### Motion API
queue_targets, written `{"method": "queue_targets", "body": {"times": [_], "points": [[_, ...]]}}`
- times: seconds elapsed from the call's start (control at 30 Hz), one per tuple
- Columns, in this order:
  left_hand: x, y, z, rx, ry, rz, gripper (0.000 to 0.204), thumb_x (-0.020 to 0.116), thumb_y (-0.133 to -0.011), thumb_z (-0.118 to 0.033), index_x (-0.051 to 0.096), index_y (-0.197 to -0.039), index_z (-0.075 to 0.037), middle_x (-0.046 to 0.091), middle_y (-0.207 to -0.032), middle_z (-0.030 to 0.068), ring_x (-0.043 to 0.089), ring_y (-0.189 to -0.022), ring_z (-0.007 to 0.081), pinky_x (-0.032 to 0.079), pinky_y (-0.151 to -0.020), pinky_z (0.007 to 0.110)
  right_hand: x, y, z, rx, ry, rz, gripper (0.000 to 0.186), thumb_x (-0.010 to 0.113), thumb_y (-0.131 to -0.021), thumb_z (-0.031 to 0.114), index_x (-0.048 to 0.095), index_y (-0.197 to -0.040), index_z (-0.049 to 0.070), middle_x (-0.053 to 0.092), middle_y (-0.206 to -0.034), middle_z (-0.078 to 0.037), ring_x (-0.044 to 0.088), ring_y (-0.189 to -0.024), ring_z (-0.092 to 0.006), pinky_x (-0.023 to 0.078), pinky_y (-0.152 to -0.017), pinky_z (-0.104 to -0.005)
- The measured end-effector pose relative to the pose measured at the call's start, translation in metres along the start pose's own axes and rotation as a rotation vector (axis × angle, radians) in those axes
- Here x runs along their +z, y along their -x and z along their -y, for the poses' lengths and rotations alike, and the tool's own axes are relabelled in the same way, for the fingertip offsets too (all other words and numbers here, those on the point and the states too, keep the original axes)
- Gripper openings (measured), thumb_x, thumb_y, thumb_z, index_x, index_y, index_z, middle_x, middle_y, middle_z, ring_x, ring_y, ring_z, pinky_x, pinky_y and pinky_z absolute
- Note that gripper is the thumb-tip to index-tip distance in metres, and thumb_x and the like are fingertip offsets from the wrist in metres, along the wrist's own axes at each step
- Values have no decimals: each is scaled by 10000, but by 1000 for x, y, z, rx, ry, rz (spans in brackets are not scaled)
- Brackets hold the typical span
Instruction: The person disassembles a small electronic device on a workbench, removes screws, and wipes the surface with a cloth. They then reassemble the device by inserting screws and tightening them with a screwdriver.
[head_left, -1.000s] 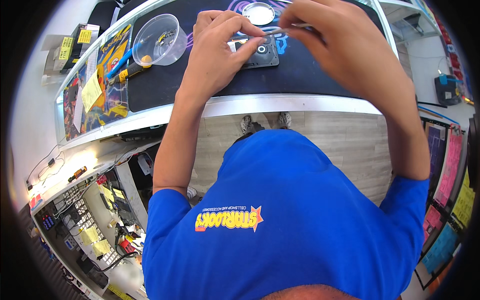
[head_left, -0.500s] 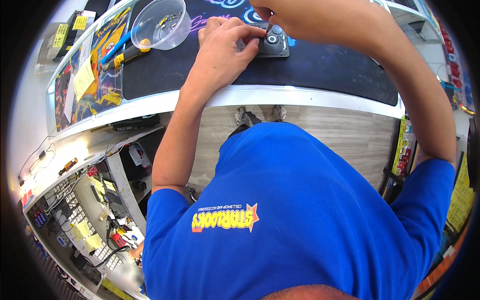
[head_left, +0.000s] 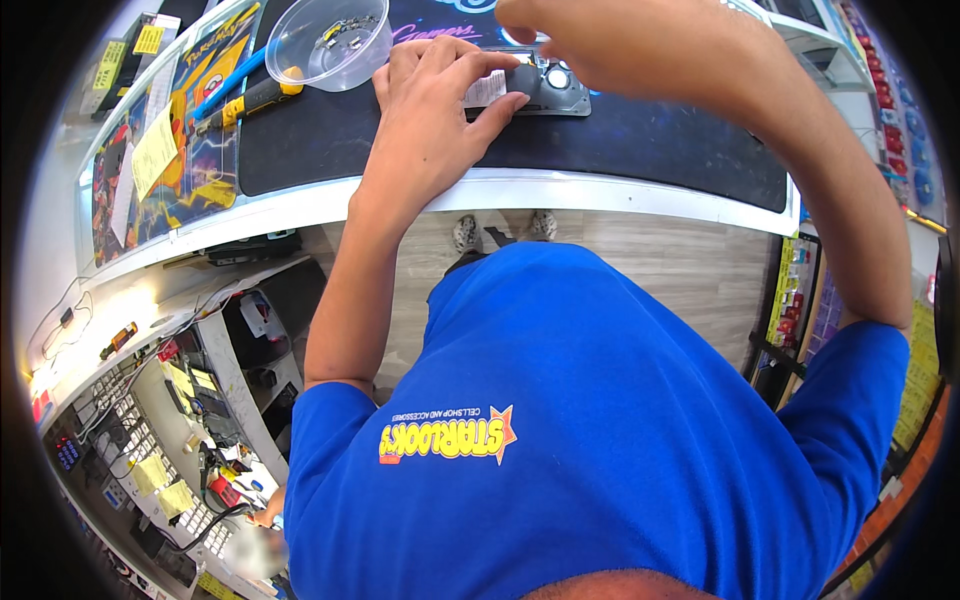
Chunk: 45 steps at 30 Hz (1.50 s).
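Observation:
A grey metal device (head_left: pixel 565 100), resembling a hard drive, with a white label and a round part, lies on a black printed mat (head_left: pixel 640 150). My left hand (head_left: pixel 430 130) grips its left side, thumb and forefinger curled toward each other near the label. Over the device's upper edge is my right hand (head_left: pixel 590 50), fingers bent and closed; what they hold is hidden. Left of my hands sit a clear plastic bowl (head_left: pixel 290 55) of small metal parts, a blue tool (head_left: pixel 225 85) and a yellow-and-black handled tool (head_left: pixel 255 105).
A yellow note (head_left: pixel 152 150) lies on a colourful printed sheet at the left. The white counter edge (head_left: pixel 610 190) runs below the mat. At lower left stands a cluttered bench (head_left: pixel 190 390), with another person's hand (head_left: pixel 265 515) at it. A display rack (head_left: pixel 890 120) is at the right.
A thin tool visible in my right fingers a second ago is now hidden; that hand has swung left and up over the device. The whole view has shifted slightly.

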<state>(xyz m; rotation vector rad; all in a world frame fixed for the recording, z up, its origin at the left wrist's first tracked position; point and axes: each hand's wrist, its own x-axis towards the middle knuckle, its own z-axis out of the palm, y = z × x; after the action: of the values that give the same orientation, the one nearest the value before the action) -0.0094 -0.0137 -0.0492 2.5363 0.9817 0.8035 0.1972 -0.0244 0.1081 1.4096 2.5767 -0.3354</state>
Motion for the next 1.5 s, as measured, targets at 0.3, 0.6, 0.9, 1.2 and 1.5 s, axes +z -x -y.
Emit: {"method": "queue_targets", "body": {"times": [0.3, 0.6, 0.9, 1.2, 1.5], "points": [[6, 10, 3, -5, 31, -55, 372, 820, -921, -351, 765, -1250, -186, 635, -1262, 34, 474, -1313, 283, 319, -1136, 485, 1, -2, 16, 26, -45, -24, 371, 635, -876, -59, 619, -1244, -99, 740, -1018, -292, 741, -1011, -412, 579, -837, -468], [4, 12, 6, -14, 54, -61, 384, 788, -947, -421, 765, -1253, -190, 650, -1252, 18, 481, -1306, 269, 319, -1141, 472, -8, -9, 27, 281, -247, 74, 417, 651, -913, -29, 622, -1328, -60, 744, -1070, -286, 724, -1064, -439, 566, -917, -483], [2, 12, 5, -18, 77, -47, 383, 772, -960, -425, 764, -1257, -184, 648, -1276, 29, 479, -1324, 279, 312, -1156, 480, 0, -37, -7, 413, -449, 241, 381, 603, -921, -12, 659, -1298, -32, 744, -1038, -299, 731, -1023, -442, 562, -890, -501], [3, 12, 7, -19, 95, -56, 379, 775, -957, -421, 760, -1257, -188, 645, -1274, 28, 483, -1328, 279, 314, -1157, 481, -9, -12, 14, 241, -125, 156, 407, 620, -882, -12, 667, -1285, -28, 737, -961, -300, 736, -951, -448, 566, -836, -503], [1, 11, 3, -42, 98, -28, 358, 782, -950, -382, 763, -1243, -178, 645, -1248, 30, 485, -1311, 277, 311, -1147, 483, -13, -11, 15, 288, -149, 110, 288, 619, -897, 10, 721, -1162, -37, 742, -950, -285, 736, -942, -437, 568, -820, -488]]}}
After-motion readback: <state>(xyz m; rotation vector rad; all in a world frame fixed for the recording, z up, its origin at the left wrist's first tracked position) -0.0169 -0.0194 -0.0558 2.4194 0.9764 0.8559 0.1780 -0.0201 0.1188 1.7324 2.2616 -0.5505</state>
